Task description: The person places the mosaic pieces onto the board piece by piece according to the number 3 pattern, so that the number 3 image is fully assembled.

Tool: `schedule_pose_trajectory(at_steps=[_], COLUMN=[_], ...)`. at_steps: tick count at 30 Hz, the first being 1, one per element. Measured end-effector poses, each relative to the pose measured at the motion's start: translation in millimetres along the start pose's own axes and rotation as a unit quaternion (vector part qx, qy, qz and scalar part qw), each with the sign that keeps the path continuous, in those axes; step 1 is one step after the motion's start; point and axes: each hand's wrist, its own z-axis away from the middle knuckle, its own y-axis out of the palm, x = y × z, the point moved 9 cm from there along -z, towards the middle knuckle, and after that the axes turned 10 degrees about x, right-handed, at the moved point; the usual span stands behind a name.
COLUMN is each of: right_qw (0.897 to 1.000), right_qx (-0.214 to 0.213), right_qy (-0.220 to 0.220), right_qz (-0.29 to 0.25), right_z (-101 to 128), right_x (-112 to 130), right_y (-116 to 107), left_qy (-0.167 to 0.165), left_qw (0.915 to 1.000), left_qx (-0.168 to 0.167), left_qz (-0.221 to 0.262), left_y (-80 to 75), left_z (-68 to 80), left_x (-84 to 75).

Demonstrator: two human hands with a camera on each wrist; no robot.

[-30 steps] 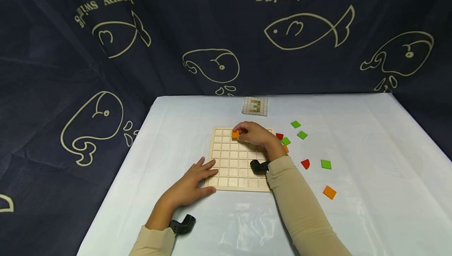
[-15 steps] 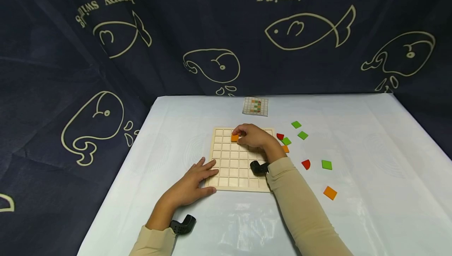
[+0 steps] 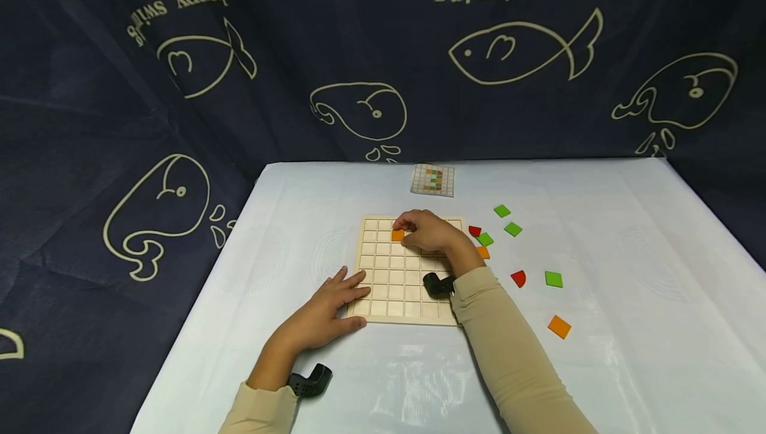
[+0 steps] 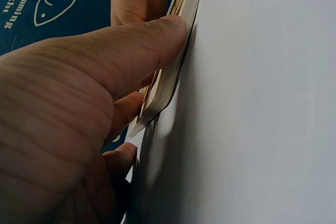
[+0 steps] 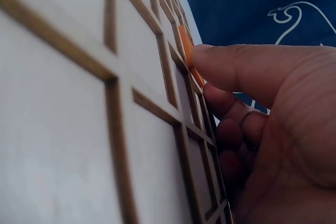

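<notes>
A wooden grid board (image 3: 383,288) lies on the white table. My right hand (image 3: 427,231) is over the board's far rows, and its fingertips pinch a small orange square tile (image 3: 397,236) that sits low in a cell of the second row. In the right wrist view the thumb (image 5: 236,69) presses the orange tile's (image 5: 186,43) edge against the board (image 5: 79,103), the other fingers curled below. My left hand (image 3: 326,311) lies flat on the board's near left corner. Its thumb (image 4: 131,45) rests along the board's edge (image 4: 168,82).
Loose tiles lie right of the board: green squares (image 3: 501,211) (image 3: 553,279), red quarter-rounds (image 3: 518,278) (image 3: 474,230) and an orange square (image 3: 558,326). A small pattern card (image 3: 432,179) sits behind the board. A dark fish-print curtain (image 3: 359,55) surrounds the table.
My right hand has brought the orange tile slightly nearer and down, from the top row into the second row. The left hand has stayed put.
</notes>
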Motion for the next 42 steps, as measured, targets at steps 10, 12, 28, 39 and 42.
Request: schedule_pose_trajectory(at_steps=[10, 12, 28, 39, 42], right_qw=[0.998, 0.997, 0.995, 0.991, 0.989], right_qx=[-0.011, -0.013, -0.073, -0.123, -0.131], right_qy=[-0.004, -0.005, 0.011, 0.058, 0.066], right_qz=[-0.065, -0.074, -0.072, -0.023, -0.013], right_z=[5.7, 9.5, 53.2, 83.1, 91.1], right_x=[-7.7, -8.4, -31.1, -62.6, -71.0], right_y=[-6.2, -9.8, -62.0, -99.3, -109.6], left_qy=[-0.002, -0.001, 0.003, 0.002, 0.001], left_qw=[1.0000, 1.0000, 0.9999, 0.9999, 0.9999], left_qx=[0.001, 0.000, 0.000, 0.001, 0.000], left_qz=[-0.001, -0.002, -0.014, -0.017, -0.015], left_y=[0.7, 1.0, 1.1, 2.1, 1.5], left_z=[-0.7, -1.2, 0.4, 0.7, -0.2], left_x=[2.2, 2.5, -0.8, 1.6, 1.2])
